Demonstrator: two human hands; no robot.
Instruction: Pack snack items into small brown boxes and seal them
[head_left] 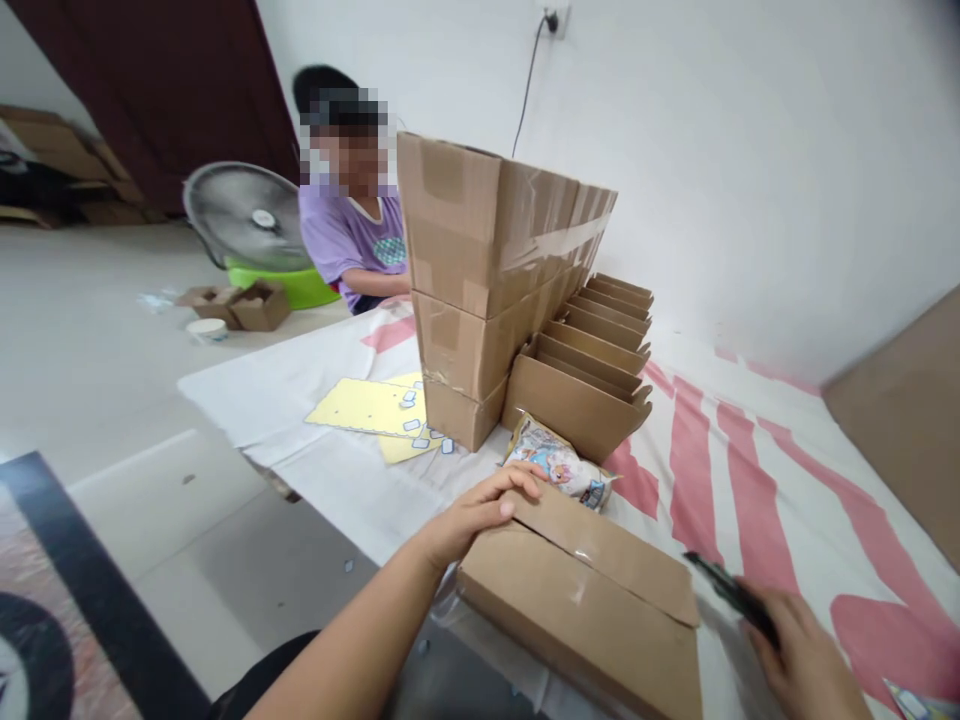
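Note:
A flat cardboard box (570, 590) with a taped top flap lies before me at the table's near edge. My left hand (484, 505) grips its far left corner, thumb on the top and fingers bent over the flap. In my right hand (802, 645) is a dark utility knife (735, 592), held just right of the box and apart from it, its tip pointing up and left. Right behind the box lies a printed plastic packet (559, 460), close to my left fingers.
Stacked taped cartons (457, 240) and a row of open-topped boxes (577, 385) stand across the table. Yellow sheets (352, 405) with small labels lie left. A person (352, 230) in purple sits beyond. Behind are a fan (244, 215) and small boxes (259, 305) on the floor.

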